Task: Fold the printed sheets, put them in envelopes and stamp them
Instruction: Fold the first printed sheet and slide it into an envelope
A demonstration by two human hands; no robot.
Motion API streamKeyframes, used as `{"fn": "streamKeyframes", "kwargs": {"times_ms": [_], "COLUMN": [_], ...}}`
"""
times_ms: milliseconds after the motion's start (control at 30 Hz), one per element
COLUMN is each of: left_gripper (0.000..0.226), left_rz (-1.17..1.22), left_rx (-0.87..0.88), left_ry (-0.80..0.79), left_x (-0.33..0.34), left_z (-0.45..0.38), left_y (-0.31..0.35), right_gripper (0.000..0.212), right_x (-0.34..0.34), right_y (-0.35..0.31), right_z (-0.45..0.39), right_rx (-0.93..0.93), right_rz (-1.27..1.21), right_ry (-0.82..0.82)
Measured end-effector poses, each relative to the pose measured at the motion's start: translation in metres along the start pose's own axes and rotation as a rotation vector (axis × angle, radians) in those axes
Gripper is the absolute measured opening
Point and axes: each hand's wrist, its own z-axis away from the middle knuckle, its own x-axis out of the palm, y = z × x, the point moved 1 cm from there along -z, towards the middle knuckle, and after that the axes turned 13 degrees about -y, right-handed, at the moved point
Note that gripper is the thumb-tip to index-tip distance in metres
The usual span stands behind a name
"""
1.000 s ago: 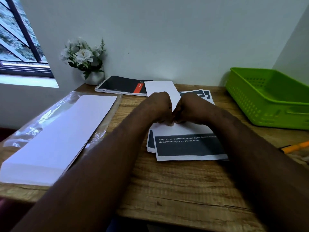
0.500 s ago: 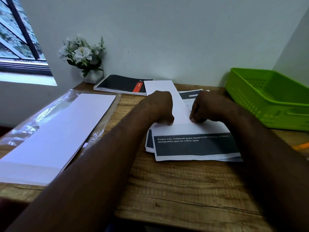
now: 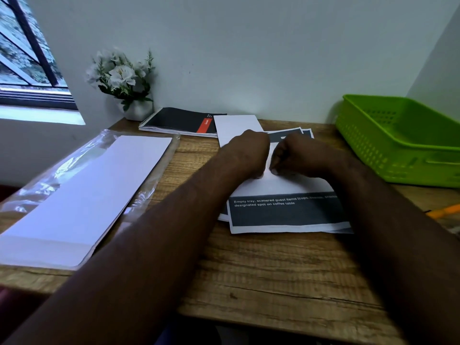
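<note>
Both hands are down on the paperwork at the middle of the wooden desk (image 3: 261,275). The left hand (image 3: 247,154) sits knuckles-up with fingers curled under, tips pressing a white folded sheet (image 3: 236,128) whose far end pokes out beyond the knuckles. The right hand (image 3: 296,155) is just beside it, nearly touching, fingers also curled with the fingertips (image 3: 273,170) down on the white paper. Whether either hand actually pinches the paper or only presses it flat cannot be told from this angle.

Under the hands lies the stack of printed sheets (image 3: 286,212), the top one showing a dark band with white text reading "Empty tray, scattered guest items"; more dark-edged sheets fan out from beneath at the far side and the near right corner.

Left of the stack, well apart, a pile of white envelopes (image 3: 82,195) rests in an opened clear plastic wrapper (image 3: 149,195), running from the desk's near left edge toward the wall. Beyond the stack, against the wall, a black spiral notebook (image 3: 179,120) with a red stripe touches the folded sheet's far corner. Further left of the notebook stands a small white pot of white flowers (image 3: 122,78). Right of the stack sits a green plastic basket (image 3: 398,145), and nearer, at the right edge, an orange object (image 3: 445,211) is partly cut off.
</note>
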Motion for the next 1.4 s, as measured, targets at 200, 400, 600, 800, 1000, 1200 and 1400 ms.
{"fn": "streamKeyframes", "kwargs": {"times_ms": [200, 400, 600, 800, 1000, 1200, 1400], "left_gripper": [0.032, 0.029, 0.022, 0.016, 0.012, 0.025, 0.021], "left_rz": [-0.051, -0.050, 0.042, 0.088, 0.015, 0.036, 0.234], "left_rx": [-0.057, -0.085, 0.132, 0.185, 0.221, 0.208, 0.412], "left_ry": [-0.164, -0.236, -0.112, -0.081, 0.016, 0.064, 0.699], "left_x": [-0.013, -0.016, -0.007, -0.001, -0.001, 0.002, -0.020], "left_z": [0.008, 0.006, 0.000, -0.002, 0.000, -0.010, 0.004], "left_y": [-0.018, -0.023, -0.017, -0.020, -0.019, -0.024, -0.027], "right_gripper": [0.008, 0.023, 0.011, 0.017, 0.009, 0.012, 0.025], "right_x": [-0.001, -0.003, -0.004, -0.003, 0.000, 0.003, -0.003], "right_y": [0.006, 0.015, 0.017, 0.022, 0.025, 0.021, 0.024], "right_z": [-0.003, -0.002, -0.003, -0.003, -0.006, -0.003, -0.004], "right_rx": [-0.015, -0.094, -0.148, -0.177, -0.237, -0.258, -0.387], "right_rz": [-0.027, 0.033, 0.043, -0.017, -0.019, -0.046, -0.544], "right_ry": [-0.024, -0.025, -0.014, -0.030, -0.013, 0.282, 0.831]}}
